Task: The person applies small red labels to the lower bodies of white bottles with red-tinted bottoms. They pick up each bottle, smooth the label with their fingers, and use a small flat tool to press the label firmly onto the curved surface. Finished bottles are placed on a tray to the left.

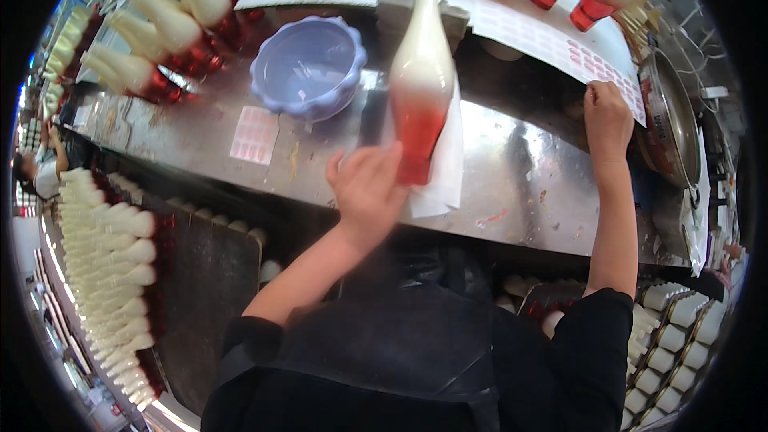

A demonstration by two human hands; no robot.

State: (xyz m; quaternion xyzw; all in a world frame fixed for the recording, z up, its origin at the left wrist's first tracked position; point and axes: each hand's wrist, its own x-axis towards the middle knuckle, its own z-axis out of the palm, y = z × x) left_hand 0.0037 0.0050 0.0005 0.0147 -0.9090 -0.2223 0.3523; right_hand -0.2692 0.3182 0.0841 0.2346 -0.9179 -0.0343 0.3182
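A tall glass bottle (423,75), cream above and clear red below, lies tilted against a grey block-like support (393,24), its base toward me. Beside the base is my left hand (369,195), slightly blurred, with its thumb spread away and fingertips at the glass. It is not wrapped around the bottle. At the far right, my right hand (607,114) has its fingertips pinched at the edge of a sheet of small pink printed decals (579,54). Whether a single decal is between them is hidden. Under the bottle lies white paper or cloth (441,198).
A scalloped lavender bowl (306,72) of water and a small decal sheet (255,135) sit on the metal table (528,192). Bottles (174,24) crowd the back left, others the back edge. A round metal pan (675,120) stands right. Racked bottles (114,270) and a person (45,171) are left.
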